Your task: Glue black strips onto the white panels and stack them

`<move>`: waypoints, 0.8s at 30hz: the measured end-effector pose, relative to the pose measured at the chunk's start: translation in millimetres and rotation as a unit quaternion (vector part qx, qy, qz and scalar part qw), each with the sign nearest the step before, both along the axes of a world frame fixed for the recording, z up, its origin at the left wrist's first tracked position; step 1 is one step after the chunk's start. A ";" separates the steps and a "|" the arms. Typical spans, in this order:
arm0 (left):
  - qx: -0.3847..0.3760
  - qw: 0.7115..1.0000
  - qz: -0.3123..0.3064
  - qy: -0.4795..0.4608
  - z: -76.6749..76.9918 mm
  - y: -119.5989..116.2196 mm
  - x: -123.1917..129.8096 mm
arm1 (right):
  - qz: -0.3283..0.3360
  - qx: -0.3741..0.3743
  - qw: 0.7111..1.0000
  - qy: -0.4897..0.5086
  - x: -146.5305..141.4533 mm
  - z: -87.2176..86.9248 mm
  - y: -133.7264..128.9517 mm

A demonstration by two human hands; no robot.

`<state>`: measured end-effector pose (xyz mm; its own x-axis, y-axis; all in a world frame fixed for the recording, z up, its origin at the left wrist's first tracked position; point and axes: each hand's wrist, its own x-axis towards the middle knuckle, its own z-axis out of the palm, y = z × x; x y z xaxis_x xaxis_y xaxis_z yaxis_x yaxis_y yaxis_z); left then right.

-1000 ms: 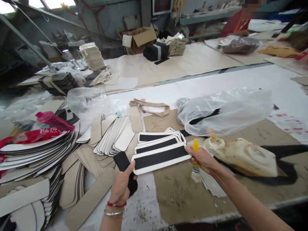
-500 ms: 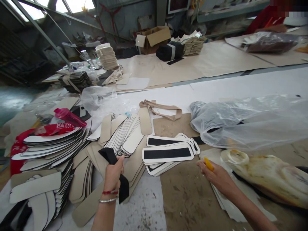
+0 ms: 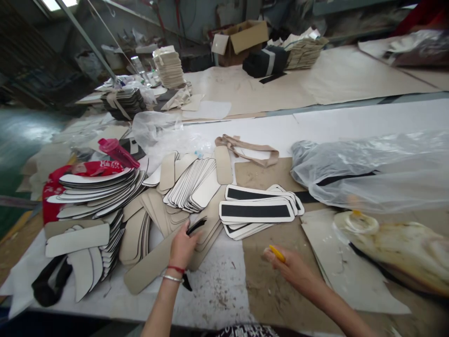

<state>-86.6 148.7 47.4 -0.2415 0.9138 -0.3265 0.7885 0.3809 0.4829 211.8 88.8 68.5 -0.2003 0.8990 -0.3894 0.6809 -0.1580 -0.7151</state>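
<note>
Toward the table's (image 3: pixel 220 304) near edge, the left hand (image 3: pixel 181 247) grips black strips (image 3: pixel 197 225), the right hand (image 3: pixel 294 269) a yellow handle (image 3: pixel 277 253); a careless swing could scatter the loosely stacked panels (image 3: pixel 257 211).

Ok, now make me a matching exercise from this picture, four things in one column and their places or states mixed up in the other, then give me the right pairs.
Things
1. Left hand
2. Right hand
3. Cardboard box
4. Light brown strap

Places or states
A. Lying in a loose loop, beyond the white panels with black stripes
B. Holding a yellow tool
C. In the background, flaps open
D. Holding a black strip

Right pairs: 1-D, 2-B, 3-C, 4-A
</note>
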 end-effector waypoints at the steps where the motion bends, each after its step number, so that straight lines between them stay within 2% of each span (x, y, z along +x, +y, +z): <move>1: -0.016 0.999 -0.018 0.028 -1.0 1.8 4.4 | 0.026 -0.003 1.000 0.004 -8.6 1.4 -1.8; 4: -0.036 0.987 -0.080 0.131 -2.6 -1.4 19.9 | 0.077 -0.003 0.997 0.005 -26.4 3.5 -6.2; 7: -0.027 0.971 -0.121 0.207 -8.1 -13.4 30.9 | 0.071 -0.002 0.997 -0.006 -30.1 1.6 -10.3; 10: -0.003 0.963 -0.135 0.234 -17.7 -21.3 31.2 | 0.051 0.004 0.998 -0.021 -27.3 -0.6 -15.7; 14: 0.024 0.948 -0.190 0.255 -21.2 -14.5 22.2 | 0.030 0.012 0.999 -0.028 -26.9 2.6 -22.6; 17: 0.015 0.935 -0.220 0.280 -7.9 -1.6 18.0 | 0.028 0.018 0.999 -0.028 -28.9 5.8 -26.7; 24: -0.036 0.943 -0.196 0.266 50.6 25.7 11.1 | 0.028 0.025 0.999 -0.034 -26.9 2.6 -36.2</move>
